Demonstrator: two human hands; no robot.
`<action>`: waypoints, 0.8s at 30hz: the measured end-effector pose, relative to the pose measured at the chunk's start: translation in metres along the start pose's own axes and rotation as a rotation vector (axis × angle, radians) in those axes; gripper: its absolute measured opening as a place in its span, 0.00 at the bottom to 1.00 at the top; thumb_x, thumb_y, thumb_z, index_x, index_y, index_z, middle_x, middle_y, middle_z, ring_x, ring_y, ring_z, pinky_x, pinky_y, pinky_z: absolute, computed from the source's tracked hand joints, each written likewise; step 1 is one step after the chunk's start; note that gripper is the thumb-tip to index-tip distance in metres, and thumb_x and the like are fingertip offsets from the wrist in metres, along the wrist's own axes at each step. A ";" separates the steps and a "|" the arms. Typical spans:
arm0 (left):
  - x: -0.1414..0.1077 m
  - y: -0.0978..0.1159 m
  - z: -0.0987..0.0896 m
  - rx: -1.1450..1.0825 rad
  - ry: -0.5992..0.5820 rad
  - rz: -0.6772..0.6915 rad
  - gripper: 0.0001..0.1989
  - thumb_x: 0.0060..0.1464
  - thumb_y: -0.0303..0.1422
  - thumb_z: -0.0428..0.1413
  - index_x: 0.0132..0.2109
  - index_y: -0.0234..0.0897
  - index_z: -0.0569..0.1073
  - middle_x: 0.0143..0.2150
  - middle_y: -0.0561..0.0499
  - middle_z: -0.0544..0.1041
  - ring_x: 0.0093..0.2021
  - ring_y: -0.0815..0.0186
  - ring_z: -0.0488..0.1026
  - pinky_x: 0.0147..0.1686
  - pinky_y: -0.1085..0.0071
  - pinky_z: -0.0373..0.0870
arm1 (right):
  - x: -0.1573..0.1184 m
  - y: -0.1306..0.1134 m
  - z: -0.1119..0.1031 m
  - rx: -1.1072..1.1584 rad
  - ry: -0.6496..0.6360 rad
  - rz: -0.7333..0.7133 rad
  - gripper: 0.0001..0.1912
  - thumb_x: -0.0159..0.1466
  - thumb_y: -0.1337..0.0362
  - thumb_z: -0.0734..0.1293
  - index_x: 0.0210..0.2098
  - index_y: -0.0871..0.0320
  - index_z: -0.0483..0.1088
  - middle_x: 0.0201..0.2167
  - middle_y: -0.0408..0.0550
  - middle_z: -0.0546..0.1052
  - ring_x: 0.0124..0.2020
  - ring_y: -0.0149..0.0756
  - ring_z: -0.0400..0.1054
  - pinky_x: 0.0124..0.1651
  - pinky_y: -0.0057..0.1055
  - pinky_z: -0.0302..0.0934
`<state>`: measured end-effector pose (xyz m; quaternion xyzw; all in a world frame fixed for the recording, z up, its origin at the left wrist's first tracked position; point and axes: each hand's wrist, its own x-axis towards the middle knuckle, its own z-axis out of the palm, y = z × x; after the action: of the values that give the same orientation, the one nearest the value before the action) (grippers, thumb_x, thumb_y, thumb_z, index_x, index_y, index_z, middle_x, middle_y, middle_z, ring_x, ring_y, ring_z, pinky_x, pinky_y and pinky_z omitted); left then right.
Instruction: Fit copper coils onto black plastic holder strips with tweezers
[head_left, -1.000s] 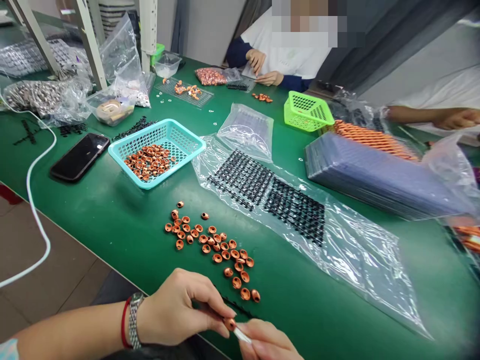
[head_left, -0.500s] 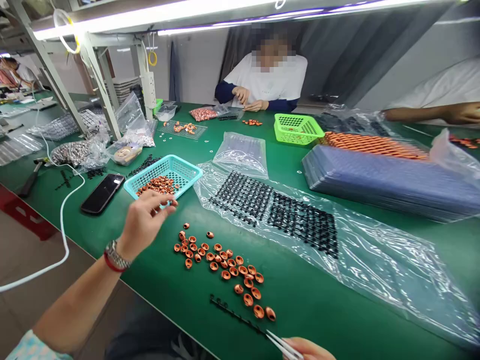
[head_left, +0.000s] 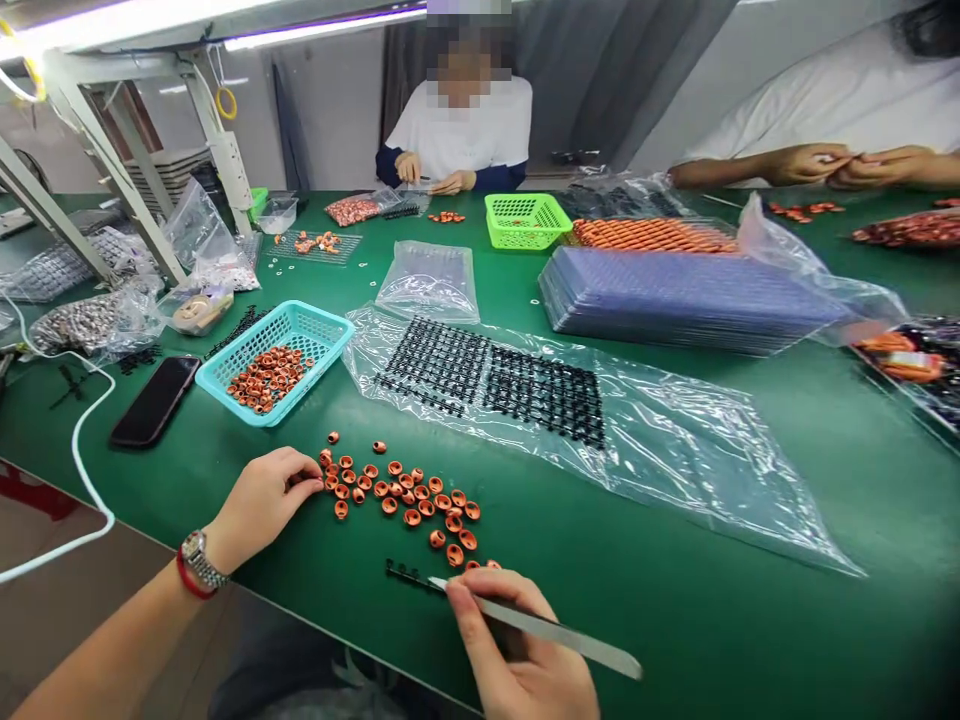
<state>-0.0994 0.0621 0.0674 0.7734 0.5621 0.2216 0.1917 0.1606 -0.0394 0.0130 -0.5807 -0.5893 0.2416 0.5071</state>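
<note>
My left hand is on the green table at the left edge of scattered copper-orange cup-shaped pieces. Thumb and fingers are pinched together; whatever lies between them is hidden. My right hand grips metal tweezers, their tips pointing left onto a thin black plastic strip with small knobs. That strip lies in front of the loose pieces, and its right part is covered by my right hand. Behind my left hand stands a light-blue basket holding more of the orange pieces.
A clear plastic sheet bears rows of black strips. Behind it are a stack of clear trays and a green basket. A phone and a white cable lie left. Two people sit across the table.
My left hand has come down from beside the blue basket to the edge of the loose pieces. My right hand has moved further into view with the tweezers over the strip. The view has shifted right.
</note>
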 end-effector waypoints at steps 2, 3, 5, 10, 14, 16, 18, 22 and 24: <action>-0.003 0.001 0.001 -0.003 0.020 -0.007 0.05 0.59 0.28 0.57 0.39 0.38 0.79 0.34 0.52 0.79 0.33 0.65 0.77 0.35 0.71 0.72 | 0.005 -0.008 0.007 -0.018 0.004 -0.026 0.08 0.68 0.59 0.67 0.33 0.53 0.70 0.27 0.40 0.74 0.25 0.29 0.71 0.29 0.22 0.65; -0.007 0.004 0.002 -0.014 0.040 0.001 0.07 0.60 0.28 0.57 0.42 0.38 0.79 0.35 0.51 0.79 0.35 0.64 0.77 0.37 0.71 0.73 | 0.007 -0.011 0.010 -0.018 0.007 -0.032 0.09 0.68 0.59 0.66 0.32 0.53 0.69 0.25 0.39 0.73 0.21 0.28 0.68 0.25 0.21 0.63; -0.016 0.014 0.007 -0.074 0.064 0.048 0.08 0.62 0.27 0.55 0.44 0.38 0.79 0.37 0.50 0.78 0.37 0.65 0.77 0.38 0.72 0.73 | 0.009 -0.015 0.015 -0.019 0.018 -0.046 0.10 0.68 0.59 0.66 0.31 0.54 0.68 0.22 0.37 0.70 0.17 0.26 0.63 0.20 0.22 0.58; -0.045 0.050 0.031 -0.257 -0.078 0.302 0.08 0.64 0.25 0.54 0.44 0.38 0.78 0.41 0.49 0.79 0.40 0.67 0.77 0.41 0.75 0.74 | 0.006 -0.012 0.018 0.003 0.044 -0.031 0.09 0.68 0.58 0.66 0.32 0.54 0.69 0.22 0.38 0.71 0.15 0.27 0.60 0.18 0.23 0.55; -0.054 0.060 0.050 -0.171 -0.082 0.405 0.09 0.65 0.26 0.52 0.44 0.37 0.77 0.44 0.46 0.81 0.41 0.64 0.77 0.41 0.70 0.76 | 0.004 -0.009 0.018 0.021 0.037 -0.009 0.09 0.67 0.59 0.67 0.31 0.54 0.70 0.21 0.38 0.71 0.16 0.27 0.62 0.19 0.24 0.57; -0.054 0.059 0.054 -0.123 -0.071 0.424 0.10 0.66 0.26 0.50 0.43 0.36 0.76 0.44 0.46 0.82 0.41 0.63 0.77 0.41 0.68 0.76 | 0.006 -0.009 0.016 0.049 0.013 0.009 0.10 0.67 0.59 0.67 0.31 0.54 0.71 0.21 0.38 0.71 0.17 0.28 0.63 0.20 0.24 0.58; -0.053 0.057 0.055 -0.086 -0.069 0.430 0.10 0.66 0.26 0.49 0.43 0.35 0.76 0.44 0.46 0.83 0.41 0.61 0.77 0.41 0.66 0.76 | 0.008 -0.010 0.014 0.086 -0.031 0.030 0.10 0.67 0.59 0.68 0.30 0.54 0.72 0.21 0.39 0.72 0.18 0.29 0.65 0.21 0.24 0.59; -0.051 0.057 0.054 -0.082 -0.092 0.413 0.10 0.67 0.27 0.49 0.43 0.35 0.75 0.45 0.47 0.83 0.41 0.61 0.78 0.41 0.65 0.76 | 0.011 -0.012 0.011 0.142 -0.043 0.063 0.10 0.66 0.59 0.69 0.29 0.54 0.74 0.22 0.40 0.74 0.21 0.30 0.68 0.24 0.24 0.62; -0.050 0.058 0.053 -0.098 -0.093 0.400 0.09 0.66 0.27 0.50 0.42 0.35 0.75 0.44 0.48 0.83 0.41 0.61 0.78 0.41 0.65 0.76 | 0.012 -0.013 0.011 0.178 -0.049 0.081 0.10 0.65 0.58 0.70 0.29 0.54 0.75 0.23 0.41 0.76 0.22 0.31 0.69 0.24 0.24 0.62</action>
<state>-0.0378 -0.0056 0.0491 0.8688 0.3763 0.2464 0.2070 0.1472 -0.0276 0.0239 -0.5506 -0.5537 0.3273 0.5322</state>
